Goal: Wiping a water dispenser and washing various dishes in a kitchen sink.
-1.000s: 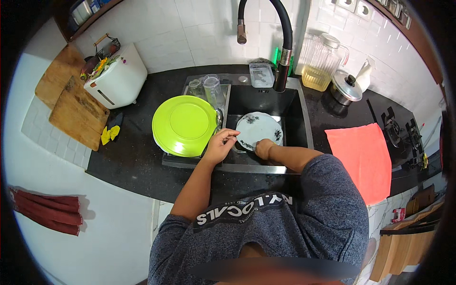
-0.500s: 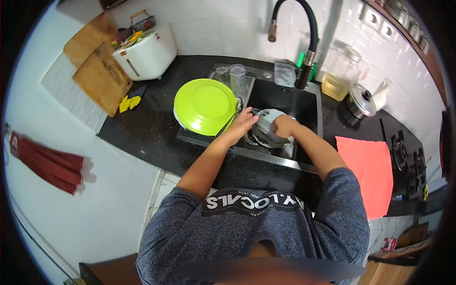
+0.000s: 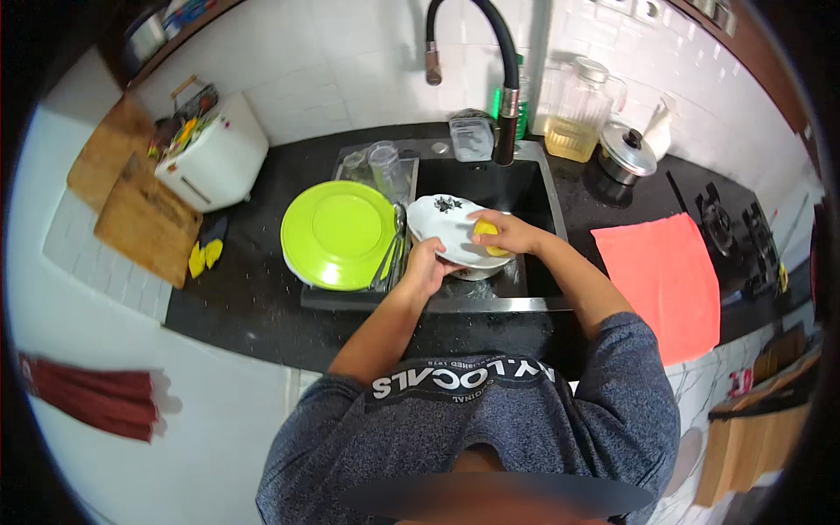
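Observation:
Over the black sink (image 3: 544,197), my left hand (image 3: 426,267) grips the near left rim of a white plate with a scalloped edge and a dark flower print (image 3: 442,226). The plate is tilted. My right hand (image 3: 510,234) is closed around a yellow sponge (image 3: 486,229) and presses it on the plate's right part. Below the plate, another white dish (image 3: 477,274) shows in part in the sink. Left of my hands, a lime green plate (image 3: 339,234) lies on the drainer, with cutlery (image 3: 388,254) along its right side.
Clear glasses (image 3: 383,164) stand behind the green plate. A black faucet (image 3: 506,105) rises behind the sink, near a plastic container (image 3: 472,138). To the right are a glass jug (image 3: 577,114), a lidded pot (image 3: 626,156), a coral cloth (image 3: 661,284) and a stove (image 3: 726,229).
The flowered white plate is now raised over the sink, held in my left hand. The yellow sponge has come into view in my right hand. The whole view has shifted.

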The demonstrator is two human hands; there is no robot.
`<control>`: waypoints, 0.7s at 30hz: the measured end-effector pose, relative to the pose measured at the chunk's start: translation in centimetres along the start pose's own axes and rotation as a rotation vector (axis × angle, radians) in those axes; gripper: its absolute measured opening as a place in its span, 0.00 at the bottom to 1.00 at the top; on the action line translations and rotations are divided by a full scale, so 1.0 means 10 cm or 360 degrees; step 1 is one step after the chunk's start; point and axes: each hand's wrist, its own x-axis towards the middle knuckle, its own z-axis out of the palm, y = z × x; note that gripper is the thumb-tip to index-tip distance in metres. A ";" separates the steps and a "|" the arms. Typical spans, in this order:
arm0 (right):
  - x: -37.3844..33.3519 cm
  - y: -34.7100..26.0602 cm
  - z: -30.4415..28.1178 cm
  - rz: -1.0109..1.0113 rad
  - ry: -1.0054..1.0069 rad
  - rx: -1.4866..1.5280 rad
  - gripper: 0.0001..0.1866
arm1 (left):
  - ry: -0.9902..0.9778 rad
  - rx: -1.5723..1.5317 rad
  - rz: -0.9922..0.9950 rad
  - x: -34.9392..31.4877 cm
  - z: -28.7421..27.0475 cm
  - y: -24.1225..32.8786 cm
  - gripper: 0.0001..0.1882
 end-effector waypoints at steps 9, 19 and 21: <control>0.24 0.15 0.76 -0.0306 -0.0009 -0.0168 0.28 | -0.0069 -0.0059 -0.0224 0.14 -0.28 -0.13 0.34; 0.32 0.29 0.60 -0.0073 0.0376 -0.0688 0.23 | -0.0094 0.0110 0.0003 0.07 -0.04 -0.13 0.40; 0.16 0.10 0.67 -0.0177 0.0037 -0.0752 0.19 | -0.0042 0.0071 -0.0008 0.10 -0.19 -0.16 0.39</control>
